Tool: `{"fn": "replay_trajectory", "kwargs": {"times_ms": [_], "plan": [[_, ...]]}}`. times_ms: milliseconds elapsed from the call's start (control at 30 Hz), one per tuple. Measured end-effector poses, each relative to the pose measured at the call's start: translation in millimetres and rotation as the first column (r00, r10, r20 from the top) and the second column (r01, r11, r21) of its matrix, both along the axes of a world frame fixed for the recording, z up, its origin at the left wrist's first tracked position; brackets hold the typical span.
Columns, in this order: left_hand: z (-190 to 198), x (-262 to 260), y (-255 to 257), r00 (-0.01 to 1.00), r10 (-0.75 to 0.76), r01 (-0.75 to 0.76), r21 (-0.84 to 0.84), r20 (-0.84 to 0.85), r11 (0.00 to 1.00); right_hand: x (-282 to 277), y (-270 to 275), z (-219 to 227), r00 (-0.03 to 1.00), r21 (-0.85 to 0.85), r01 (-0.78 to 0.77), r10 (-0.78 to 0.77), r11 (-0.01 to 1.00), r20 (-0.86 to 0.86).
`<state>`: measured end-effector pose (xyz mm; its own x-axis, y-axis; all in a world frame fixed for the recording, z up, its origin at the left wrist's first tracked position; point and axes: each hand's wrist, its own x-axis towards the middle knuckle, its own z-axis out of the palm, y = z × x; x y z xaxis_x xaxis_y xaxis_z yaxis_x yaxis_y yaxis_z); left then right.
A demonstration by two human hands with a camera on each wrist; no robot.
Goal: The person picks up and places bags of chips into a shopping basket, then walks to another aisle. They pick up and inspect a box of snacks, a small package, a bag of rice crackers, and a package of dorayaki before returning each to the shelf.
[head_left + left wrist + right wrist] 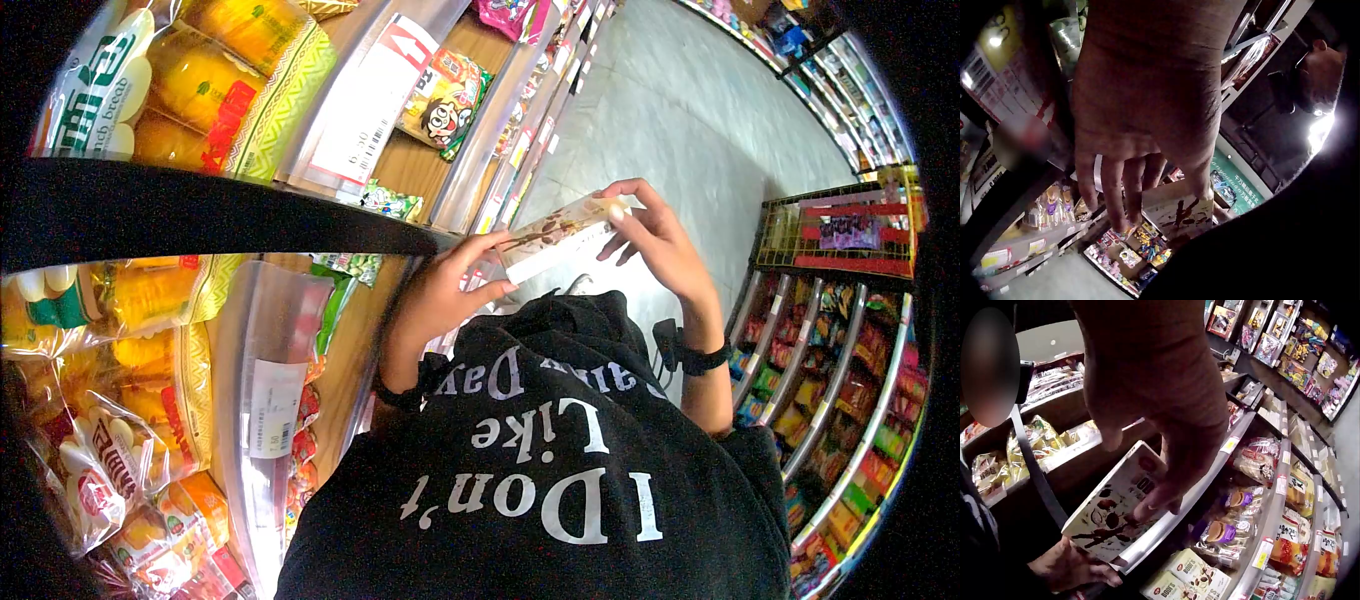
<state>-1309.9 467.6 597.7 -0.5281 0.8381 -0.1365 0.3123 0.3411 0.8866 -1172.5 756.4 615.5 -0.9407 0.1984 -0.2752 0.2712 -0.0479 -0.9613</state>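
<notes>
A flat white box [560, 238] with brown pictures is held in front of the person's chest. The left hand [440, 290] grips its left end, thumb along the near side and index finger at the far corner. In the left wrist view, that hand's thumb lies against the box [1179, 211], its other fingers spread beside it. At the opposite end, the right hand [660, 240] holds the box by its far right corner with bent fingers. Fingertips of the right hand [1172, 437] rest on the printed face of the box [1113, 509] in the right wrist view.
Shelves with bagged bread [215, 90] and price tags [275, 410] stand close on the left. Similar boxes [1191, 575] printed BODI'S lie on a shelf. A grey aisle floor [680, 110] runs ahead, with snack racks [850, 400] along the right.
</notes>
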Motion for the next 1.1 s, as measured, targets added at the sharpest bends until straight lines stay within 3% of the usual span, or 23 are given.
{"fn": "replay_trajectory", "kwargs": {"times_ms": [133,333,433,567,633,700,800,900,933,1033,1100], "plan": [[2.4,4.7,-3.3,0.995,0.008,-0.007,0.006,-0.099,1.000,-15.9,-2.4,-6.2,0.999,-0.070,0.034,-0.034,0.997,0.003],[-11.9,3.0,-15.7,0.966,0.089,-0.084,0.030,-0.243,0.996,-62.1,-16.2,-50.4,0.995,-0.126,0.083,-0.089,0.989,-0.043],[-16.2,1.7,-18.5,0.987,0.085,-0.077,0.065,-0.135,0.995,-94.1,-32.0,-77.1,0.990,-0.169,0.088,-0.105,0.982,-0.097],[-21.2,-0.6,-19.7,0.990,0.052,-0.041,0.090,-0.134,0.995,-128.8,-42.6,-118.3,0.973,-0.038,0.062,-0.069,0.997,-0.222],[-20.6,0.3,-20.1,0.985,0.043,-0.027,0.096,-0.168,0.995,-138.4,-46.2,-124.6,0.953,0.189,0.078,-0.017,0.979,-0.302],[-22.1,0.0,-19.4,0.988,0.043,-0.024,0.126,-0.151,0.992,-140.6,-51.4,-120.1,0.962,0.113,0.064,-0.031,0.992,-0.272],[-22.4,-0.7,-19.3,0.990,0.039,-0.018,0.155,-0.138,0.988,-147.8,-53.6,-137.0,0.961,0.286,0.038,0.044,0.958,-0.275],[-20.5,-0.8,-18.6,0.987,0.032,-0.008,0.150,-0.158,0.989,-146.2,-63.6,-126.8,0.980,0.290,-0.029,0.084,0.956,-0.180],[-19.6,-0.4,-18.3,0.985,0.028,-0.003,0.145,-0.171,0.989,-147.8,-65.8,-128.4,0.983,0.160,-0.064,0.090,0.985,-0.157],[-20.9,1.6,-17.6,0.984,0.040,-0.016,0.133,-0.175,0.991,-153.2,-72.3,-141.8,0.977,0.195,-0.009,0.050,0.981,-0.206],[-20.4,1.3,-16.7,0.983,0.032,-0.009,0.129,-0.183,0.992,-154.8,-73.3,-154.7,0.977,0.123,-0.022,0.047,0.992,-0.206]]}}
